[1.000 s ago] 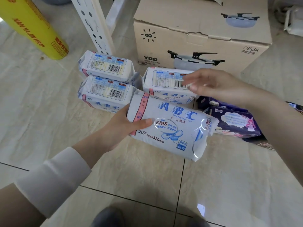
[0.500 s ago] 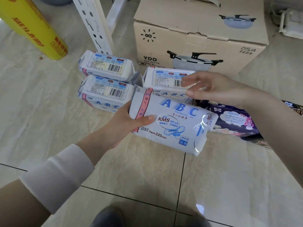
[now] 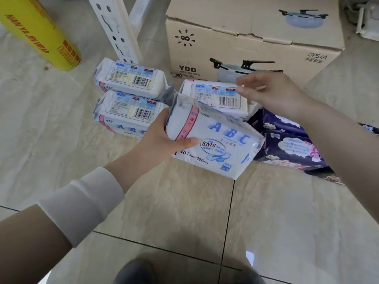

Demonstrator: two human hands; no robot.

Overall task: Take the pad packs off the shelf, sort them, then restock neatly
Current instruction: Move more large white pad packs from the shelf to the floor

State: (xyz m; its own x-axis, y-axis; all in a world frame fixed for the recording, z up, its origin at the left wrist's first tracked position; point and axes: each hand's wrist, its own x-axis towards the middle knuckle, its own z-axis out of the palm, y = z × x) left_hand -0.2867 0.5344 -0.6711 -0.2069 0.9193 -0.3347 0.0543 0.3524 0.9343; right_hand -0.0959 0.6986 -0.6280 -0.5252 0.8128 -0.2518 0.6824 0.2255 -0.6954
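Pale floor tiles (image 3: 61, 160) hold the piles before a cardboard box (image 3: 225, 37). The left hand (image 3: 158, 140) has its grip clamped on a white pack (image 3: 213, 142), held just above the floor; the right hand (image 3: 272, 93) hovers, fingers apart, empty. Best set it barcode-up, squarely on the lone matching pack (image 3: 213, 95) (clear of the purple packs (image 3: 287, 144)). The pack looks glossy, soft, blue-lettered.

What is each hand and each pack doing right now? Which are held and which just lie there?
left hand: grips the held ABC pack's end.
held ABC pack: tilted, printed front up.
right hand: open, over the rear white pack; touch unclear.
rear white pack: on the floor, barcode up.
two left white packs: on the floor, barcodes up.
purple packs: lying on the floor.
cardboard box: closed.
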